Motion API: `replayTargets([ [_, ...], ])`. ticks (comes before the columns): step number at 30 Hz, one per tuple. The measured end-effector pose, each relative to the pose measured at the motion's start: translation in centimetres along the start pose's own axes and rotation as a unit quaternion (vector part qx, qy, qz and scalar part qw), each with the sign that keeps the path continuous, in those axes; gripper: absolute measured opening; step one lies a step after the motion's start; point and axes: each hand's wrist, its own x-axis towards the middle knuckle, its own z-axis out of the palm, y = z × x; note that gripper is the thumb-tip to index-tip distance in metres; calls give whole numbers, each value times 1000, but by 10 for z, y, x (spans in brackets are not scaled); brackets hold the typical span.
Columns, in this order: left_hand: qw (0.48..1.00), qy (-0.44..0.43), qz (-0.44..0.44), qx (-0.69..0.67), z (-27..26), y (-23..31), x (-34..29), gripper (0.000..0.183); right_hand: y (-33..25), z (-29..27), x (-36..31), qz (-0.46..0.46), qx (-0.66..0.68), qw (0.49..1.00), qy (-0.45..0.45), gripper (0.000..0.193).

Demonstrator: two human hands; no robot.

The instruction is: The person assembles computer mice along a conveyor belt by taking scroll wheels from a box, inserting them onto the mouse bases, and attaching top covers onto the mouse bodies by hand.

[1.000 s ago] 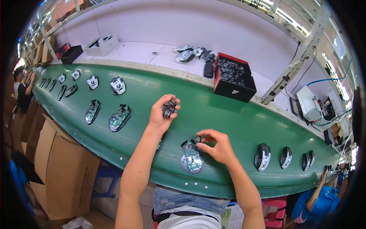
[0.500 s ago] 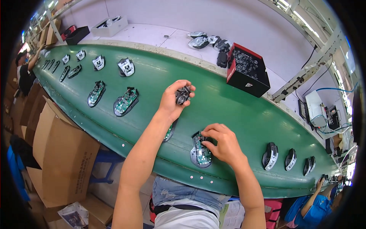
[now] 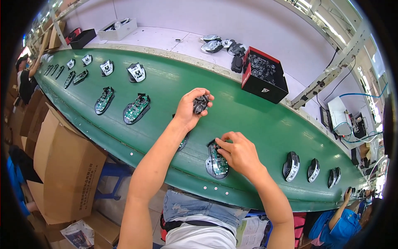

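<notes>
My left hand (image 3: pixel 188 110) is raised over the green belt, its fingers curled round a handful of small black wheel-shaped parts (image 3: pixel 200 104). Below and to the right, my right hand (image 3: pixel 241 153) reaches to the front end of an opened computer mouse base (image 3: pixel 217 166) with a green circuit board. Thumb and forefinger are pinched together at that end; whatever is between them is hidden. Another mouse base (image 3: pixel 183 143) is partly covered by my left forearm. Further left on the belt lie two more mouse bases, the closer one (image 3: pixel 137 110) with its board facing up.
A black and red box (image 3: pixel 265 89) of similar wheel-shaped parts stands on the far ledge beside loose mouse shells (image 3: pixel 212 46). Mouse top shells (image 3: pixel 136 72) and closed mice (image 3: pixel 291 167) lie along the green belt (image 3: pixel 248 120). A cardboard carton (image 3: pixel 68 170) stands at the near left. Other people work at both ends.
My right hand has shifted slightly up and left, still pinching at the mouse base's front end. My left hand keeps its handful. The whole view has moved a little.
</notes>
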Motion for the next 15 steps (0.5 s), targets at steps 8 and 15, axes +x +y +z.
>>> replayTargets([
  [8,1000,-5,2,18,3,-2,-3,16,-6,4,-7,19,16,999,37,28],
  [15,999,-17,-5,27,8,-3,-3,16,-6,-1,-11,52,-5,998,21,28],
])
